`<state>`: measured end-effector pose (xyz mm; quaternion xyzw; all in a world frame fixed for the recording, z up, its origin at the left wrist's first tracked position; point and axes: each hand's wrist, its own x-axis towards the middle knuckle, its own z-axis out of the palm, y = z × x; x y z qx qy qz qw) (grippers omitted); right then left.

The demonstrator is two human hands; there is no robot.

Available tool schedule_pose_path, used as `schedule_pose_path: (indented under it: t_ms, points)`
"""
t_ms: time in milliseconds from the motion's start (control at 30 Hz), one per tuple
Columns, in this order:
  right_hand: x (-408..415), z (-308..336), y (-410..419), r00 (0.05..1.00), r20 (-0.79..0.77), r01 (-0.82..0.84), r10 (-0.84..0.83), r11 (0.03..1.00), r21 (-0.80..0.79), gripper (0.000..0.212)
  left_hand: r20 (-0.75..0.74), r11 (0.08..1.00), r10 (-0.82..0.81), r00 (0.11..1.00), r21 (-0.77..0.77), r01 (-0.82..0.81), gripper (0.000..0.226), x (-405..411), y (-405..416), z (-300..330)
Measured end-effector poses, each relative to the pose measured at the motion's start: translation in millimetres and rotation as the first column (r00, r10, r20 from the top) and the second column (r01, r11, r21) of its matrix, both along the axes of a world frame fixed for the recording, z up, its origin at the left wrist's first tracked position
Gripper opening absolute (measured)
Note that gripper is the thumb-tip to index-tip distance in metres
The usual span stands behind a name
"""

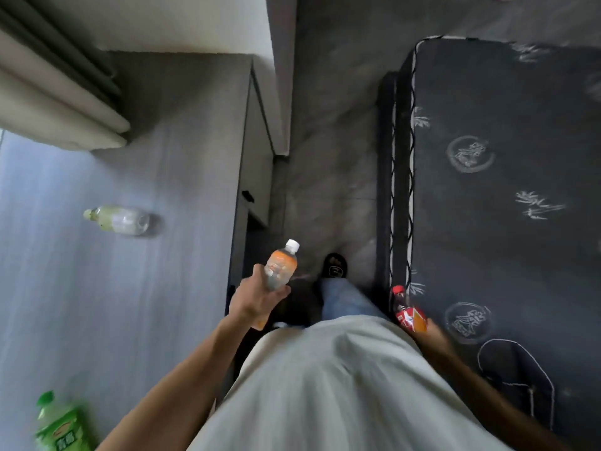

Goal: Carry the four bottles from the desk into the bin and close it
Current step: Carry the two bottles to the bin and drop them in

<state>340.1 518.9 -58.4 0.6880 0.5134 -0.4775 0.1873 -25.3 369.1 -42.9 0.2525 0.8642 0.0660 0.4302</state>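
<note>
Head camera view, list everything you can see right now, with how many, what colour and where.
Desk: one, grey, left side.
Pale bottle: one, clear with a yellowish cap, on the desk.
Green bottle: one, green label and cap, desk's near left corner.
Orange bottle: one, white cap, in the left hand.
Red bottle: one, red cap, in the right hand.
Mattress: one, dark with pale prints, right side.
Floor: grey, between desk and mattress.
Bin: not in view.
Shoe: one, black, on the floor.
Left hand: gripping the orange bottle.
Right hand: gripping the red bottle.
</note>
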Motion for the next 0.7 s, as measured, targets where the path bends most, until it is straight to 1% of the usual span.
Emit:
schedule_pose_path:
  t_ms: [67,167,200,233,333,400,500,600,700]
  points:
    - [-6,1,31,0.998,-0.025,0.061,-0.061,0.998,0.002,0.055,-0.007,0.999,-0.019,1.000,-0.030,0.019,0.062,-7,37,-1]
    - [-27,3,83,0.995,-0.053,0.081,-0.079,0.997,0.019,0.031,-0.023,0.998,-0.011,1.000,-0.058,0.010,0.065,-13,76,-4]
    - [-37,2,102,0.994,-0.063,0.087,-0.085,0.996,0.030,0.026,-0.031,0.997,-0.019,0.999,-0.072,0.017,0.063,-15,85,-5]
    - [-47,2,120,0.993,-0.073,0.100,-0.097,0.994,0.042,0.025,-0.038,0.995,-0.030,0.999,-0.092,0.026,0.062,-19,91,-6]
    - [-83,4,174,0.989,-0.102,0.115,-0.108,0.991,0.070,0.033,-0.065,0.987,-0.038,0.997,-0.157,0.027,0.063,-34,100,-10]
    - [-109,3,214,0.991,-0.117,0.079,-0.067,0.991,0.105,0.043,-0.063,0.983,-0.006,0.998,-0.186,-0.006,0.063,-48,111,-14]
    - [-146,3,270,0.994,-0.113,0.023,-0.007,0.990,0.136,0.047,-0.058,0.969,0.019,0.998,-0.244,-0.033,0.064,-73,134,-17]
    - [-176,-2,320,0.992,-0.124,0.008,0.009,0.991,0.132,0.049,-0.059,0.958,0.018,0.998,-0.283,-0.034,0.065,-103,174,-23]
    - [-192,-6,366,0.997,-0.077,0.007,0.004,0.991,0.136,0.057,-0.030,0.966,-0.004,1.000,-0.260,-0.004,0.073,-133,241,-25]
